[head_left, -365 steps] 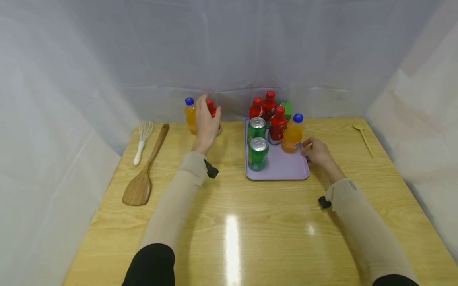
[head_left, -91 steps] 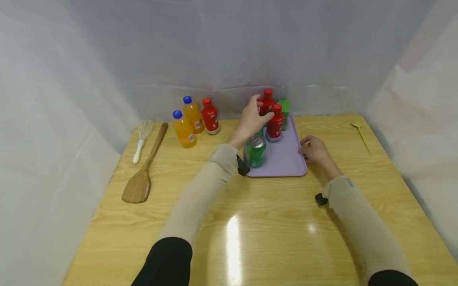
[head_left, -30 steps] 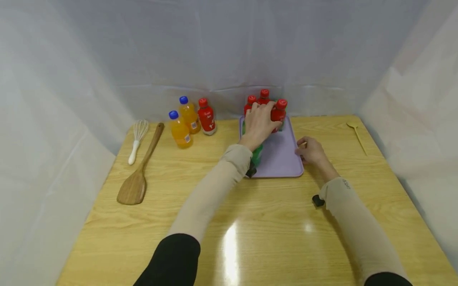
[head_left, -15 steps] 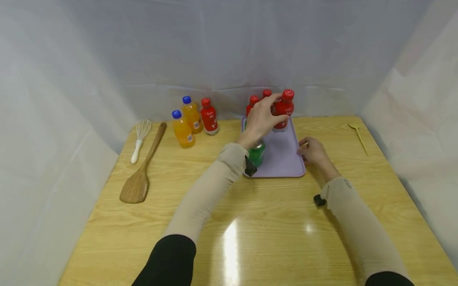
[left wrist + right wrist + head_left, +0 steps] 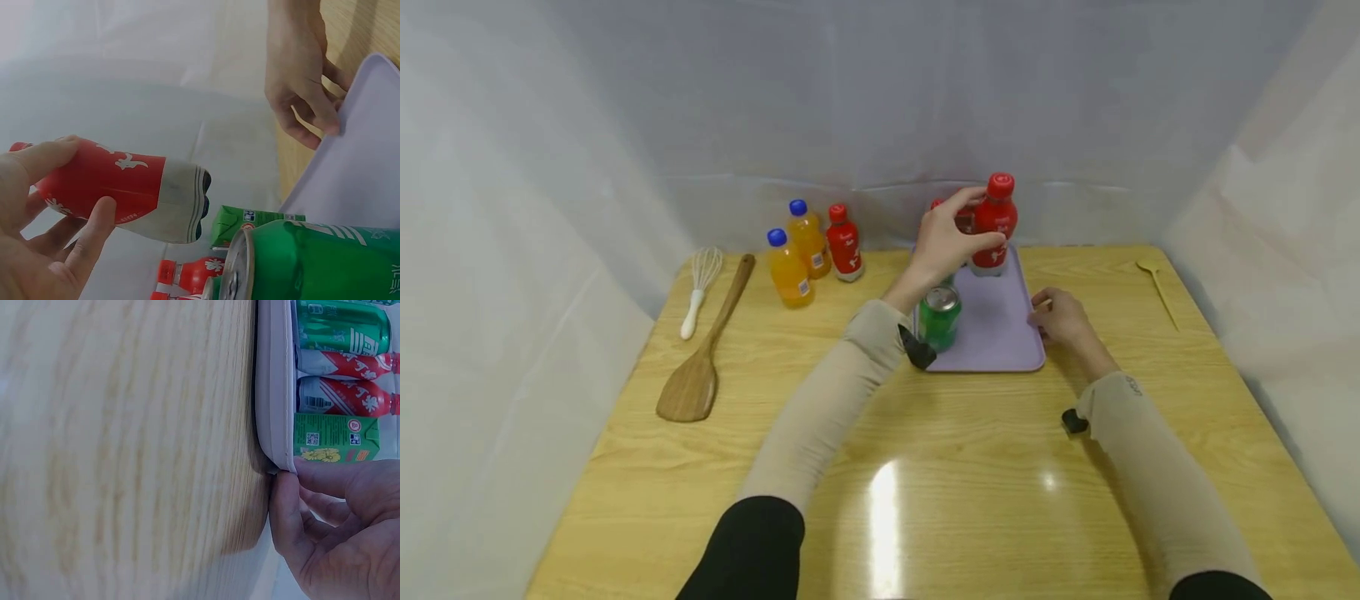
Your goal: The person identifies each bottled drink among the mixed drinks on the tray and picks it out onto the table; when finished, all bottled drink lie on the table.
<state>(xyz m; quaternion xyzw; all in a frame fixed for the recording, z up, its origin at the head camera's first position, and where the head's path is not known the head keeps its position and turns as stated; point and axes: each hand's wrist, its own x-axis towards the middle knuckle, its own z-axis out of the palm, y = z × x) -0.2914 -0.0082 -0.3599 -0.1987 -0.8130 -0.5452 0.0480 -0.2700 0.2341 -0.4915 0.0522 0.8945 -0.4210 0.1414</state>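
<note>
Whisk and wooden spatula left, yellow spoon far right

Whisk lies along the left edge of the table, wire head far, white handle near. Wooden spatula just right of it, aslant: broad blade near, handle end far. Yellow spoon by the right edge, bowl far, handle running near and rightward. Table light, wood-grained, glossy; long glare streak near the middle, smaller bright spot to its right. Pale sheeting, creased, beyond the far edge and along both sides.

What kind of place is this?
Probably a makeshift recording booth: pale sheeting hangs around three sides of the wood-grain table, and the person wears black wrist cameras.
</note>
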